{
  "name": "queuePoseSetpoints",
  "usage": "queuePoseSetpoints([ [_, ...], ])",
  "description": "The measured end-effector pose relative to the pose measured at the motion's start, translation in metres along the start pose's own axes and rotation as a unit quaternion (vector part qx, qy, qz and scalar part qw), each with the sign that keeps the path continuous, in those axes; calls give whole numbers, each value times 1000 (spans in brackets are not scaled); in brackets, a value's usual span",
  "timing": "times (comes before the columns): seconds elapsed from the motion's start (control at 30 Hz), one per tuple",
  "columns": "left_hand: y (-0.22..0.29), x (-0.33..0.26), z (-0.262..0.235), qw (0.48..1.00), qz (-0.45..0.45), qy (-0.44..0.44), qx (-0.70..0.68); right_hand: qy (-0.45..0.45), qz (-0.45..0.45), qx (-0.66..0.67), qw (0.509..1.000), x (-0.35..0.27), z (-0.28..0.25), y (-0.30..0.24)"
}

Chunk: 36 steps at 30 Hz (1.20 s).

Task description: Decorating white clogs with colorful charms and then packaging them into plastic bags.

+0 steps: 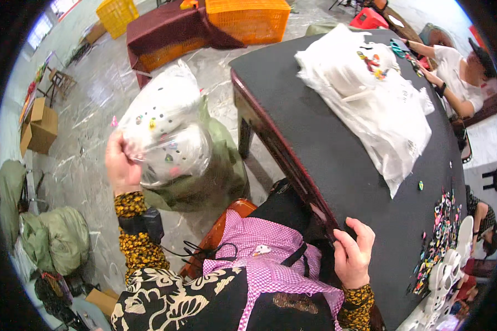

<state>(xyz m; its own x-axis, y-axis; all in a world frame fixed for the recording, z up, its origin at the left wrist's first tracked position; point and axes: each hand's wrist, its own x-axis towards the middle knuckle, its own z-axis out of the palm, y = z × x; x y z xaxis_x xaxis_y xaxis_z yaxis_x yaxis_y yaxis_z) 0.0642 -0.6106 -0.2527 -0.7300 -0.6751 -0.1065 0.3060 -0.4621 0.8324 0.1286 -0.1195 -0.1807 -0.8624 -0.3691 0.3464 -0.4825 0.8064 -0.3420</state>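
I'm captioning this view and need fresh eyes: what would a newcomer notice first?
First, the clear plastic bag of white, holed shoes, gripped by the left hand to the left of the dark table. Next, the bright scatter of small colourful pieces along the table's right side. Beyond, an orange crate stands out at the top.

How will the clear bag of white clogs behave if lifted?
The bag would probably flop: its film looks thin and creased. The holed clogs look like foam, so likely light for their size. Gripped at one side by the left hand, they may swing.
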Motion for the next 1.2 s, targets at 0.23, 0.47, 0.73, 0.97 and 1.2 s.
queuePoseSetpoints([
  [0.23,109,-48,141,981,-14,-189,-44,46,-6,-24,999,-23,-63,7],
  [0.47,108,-120,283,877,-104,-465,-68,112,5,-28,993,-50,-118,22],
  [0.73,30,-259,418,698,-295,-648,-76,149,169,397,890,-89,-162,50],
  [0.97,-43,-324,472,636,-389,-665,-43,324,325,300,836,-143,-192,125],
  [1.2,-63,-333,495,629,-197,-748,80,468,338,340,742,-179,-219,171],
])
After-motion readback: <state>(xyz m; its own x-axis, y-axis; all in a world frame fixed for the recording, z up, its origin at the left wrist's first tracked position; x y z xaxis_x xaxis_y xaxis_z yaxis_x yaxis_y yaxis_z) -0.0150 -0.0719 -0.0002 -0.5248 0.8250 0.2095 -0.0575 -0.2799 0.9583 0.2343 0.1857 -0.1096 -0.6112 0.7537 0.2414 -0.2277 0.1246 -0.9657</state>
